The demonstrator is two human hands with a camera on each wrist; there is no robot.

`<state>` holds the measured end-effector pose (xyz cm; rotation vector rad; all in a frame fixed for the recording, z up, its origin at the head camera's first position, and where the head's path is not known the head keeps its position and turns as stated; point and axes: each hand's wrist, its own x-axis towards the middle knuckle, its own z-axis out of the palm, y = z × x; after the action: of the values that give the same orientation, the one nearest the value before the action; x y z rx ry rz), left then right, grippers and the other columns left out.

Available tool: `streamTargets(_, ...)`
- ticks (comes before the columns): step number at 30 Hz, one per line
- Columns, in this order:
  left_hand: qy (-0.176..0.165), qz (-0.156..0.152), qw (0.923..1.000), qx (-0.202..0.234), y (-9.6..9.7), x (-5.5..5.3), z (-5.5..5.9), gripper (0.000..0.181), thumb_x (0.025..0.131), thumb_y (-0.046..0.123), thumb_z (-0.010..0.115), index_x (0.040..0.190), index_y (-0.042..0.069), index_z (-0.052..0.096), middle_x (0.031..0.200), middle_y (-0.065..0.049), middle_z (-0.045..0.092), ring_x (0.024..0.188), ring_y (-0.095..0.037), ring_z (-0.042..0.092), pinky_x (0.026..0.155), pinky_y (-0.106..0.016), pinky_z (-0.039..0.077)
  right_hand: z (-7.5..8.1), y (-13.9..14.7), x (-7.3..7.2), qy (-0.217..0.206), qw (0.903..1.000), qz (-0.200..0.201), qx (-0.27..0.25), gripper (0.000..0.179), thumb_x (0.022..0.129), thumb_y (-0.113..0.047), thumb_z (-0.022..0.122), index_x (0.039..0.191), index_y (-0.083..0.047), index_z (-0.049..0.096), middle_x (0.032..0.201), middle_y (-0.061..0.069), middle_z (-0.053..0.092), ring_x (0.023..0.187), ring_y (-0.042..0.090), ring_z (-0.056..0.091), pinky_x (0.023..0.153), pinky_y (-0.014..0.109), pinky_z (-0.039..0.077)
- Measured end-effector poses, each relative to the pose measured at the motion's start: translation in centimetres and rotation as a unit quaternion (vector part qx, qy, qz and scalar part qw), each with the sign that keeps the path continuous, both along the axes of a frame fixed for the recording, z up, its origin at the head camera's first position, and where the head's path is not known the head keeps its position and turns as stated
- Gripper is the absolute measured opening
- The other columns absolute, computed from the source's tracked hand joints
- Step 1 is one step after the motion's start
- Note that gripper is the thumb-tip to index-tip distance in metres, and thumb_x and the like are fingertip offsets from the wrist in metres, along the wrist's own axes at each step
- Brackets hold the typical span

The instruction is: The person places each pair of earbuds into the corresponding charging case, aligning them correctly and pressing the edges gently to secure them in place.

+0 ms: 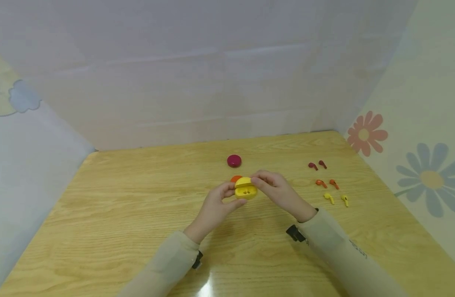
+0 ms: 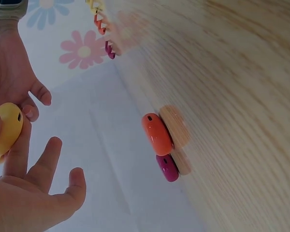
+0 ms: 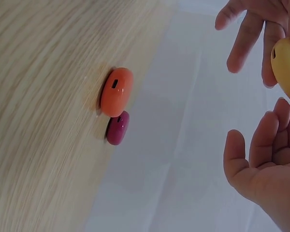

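Above the table, a yellow earbud case [image 1: 246, 194] is held with its lid raised and its hollow inside facing the head camera. My left hand [image 1: 214, 202] grips the case from the left, thumb in front and fingers at the side. At the lid's right edge, my right hand [image 1: 281, 193] pinches it between thumb and fingers. Behind the case, an orange earbud case [image 2: 157, 134] stands on the table, partly hidden in the head view. Farther back lies a closed magenta earbud case [image 1: 234, 161].
To the right on the wooden table [image 1: 138, 214] lie three pairs of earbuds: magenta earbuds [image 1: 313, 166] at the back, orange earbuds [image 1: 320, 183] in the middle and yellow earbuds [image 1: 329, 198] in front. A pale wall [image 1: 175, 90] rises behind the table.
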<state>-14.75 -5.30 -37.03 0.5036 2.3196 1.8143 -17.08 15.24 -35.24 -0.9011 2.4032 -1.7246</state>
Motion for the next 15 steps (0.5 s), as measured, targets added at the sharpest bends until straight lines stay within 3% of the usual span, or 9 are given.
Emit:
streamTargets(9,-0.016,0.005,0.9997,0.018,-0.10,0.07,0.26,0.035,0.091,0.014,0.070,0.120,0.000,0.060,0.117,-0.011,0.068,0.123,-0.030,0.052,0.101,-0.054,0.040,0.32,0.26,0.35,0.013,0.9999,-0.005,0.000,0.034,0.105,-0.020,0.045,0.111,0.008,0.064,0.101,0.012,0.065,0.088,0.019,0.055,0.081,0.029,0.048)
streamTargets(15,-0.016,0.023,0.9995,0.015,-0.20,0.20,0.50,0.035,0.090,0.014,0.071,0.120,0.000,0.060,0.117,-0.012,0.068,0.125,-0.032,0.049,0.105,-0.062,0.030,0.58,0.84,0.67,0.013,0.9986,-0.042,0.030,0.032,0.104,-0.017,0.046,0.114,0.007,0.063,0.105,0.013,0.065,0.093,0.027,0.057,0.084,0.033,0.049)
